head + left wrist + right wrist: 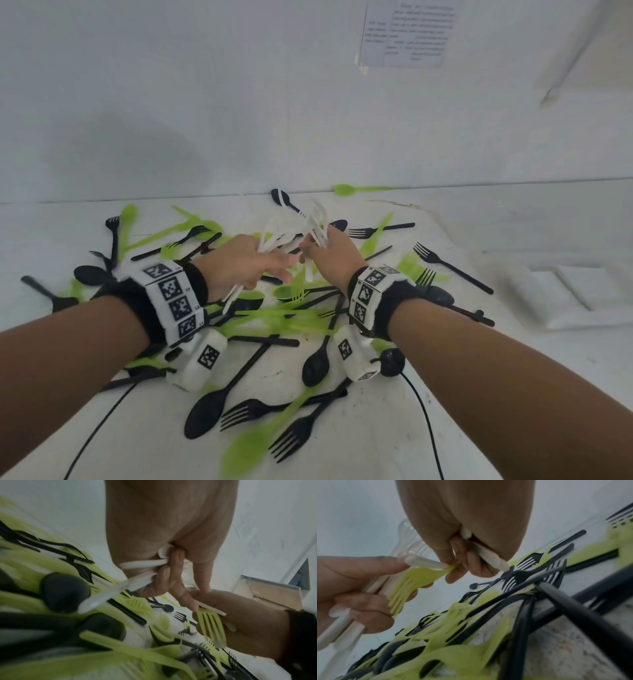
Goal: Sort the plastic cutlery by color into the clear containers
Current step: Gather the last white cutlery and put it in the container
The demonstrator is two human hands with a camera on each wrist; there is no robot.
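Observation:
Both hands hover over a heap of black and green cutlery [274,315] on the white table [445,428]. My left hand [260,263] grips a bundle of white cutlery [142,573], handles sticking out below the fist. My right hand [318,250] grips more white cutlery [493,558], whose heads fan upward [317,219]. A green fork [412,580] hangs tines down between the two hands, its handle pinched at the right hand's fingertips and its head against the left hand's fingers. A clear container [267,592] stands at the right.
Black spoons [205,411], black forks [445,263] and green pieces [246,448] lie spread across the table up to the back wall. Two black cables [428,428] trail toward the front edge. A printed sheet [407,31] is taped to the wall.

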